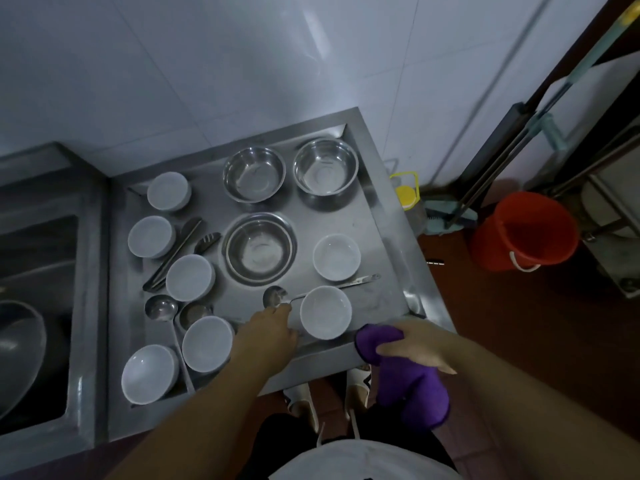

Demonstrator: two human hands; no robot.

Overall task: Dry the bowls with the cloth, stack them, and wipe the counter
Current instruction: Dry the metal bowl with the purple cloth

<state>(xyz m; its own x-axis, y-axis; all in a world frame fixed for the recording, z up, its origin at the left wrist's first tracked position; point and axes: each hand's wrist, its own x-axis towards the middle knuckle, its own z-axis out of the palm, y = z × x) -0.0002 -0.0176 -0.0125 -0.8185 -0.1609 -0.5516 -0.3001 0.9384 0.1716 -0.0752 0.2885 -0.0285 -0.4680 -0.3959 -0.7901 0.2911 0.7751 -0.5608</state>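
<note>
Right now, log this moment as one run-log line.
left hand: reaching beside nearest white bowl | right hand: holds purple cloth | bowls: unstacked | counter: unwiped

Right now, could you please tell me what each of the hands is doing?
Left hand: reaching over the counter beside the nearest white bowl; whether it grips anything cannot be told.
Right hand: holding the purple cloth.
</note>
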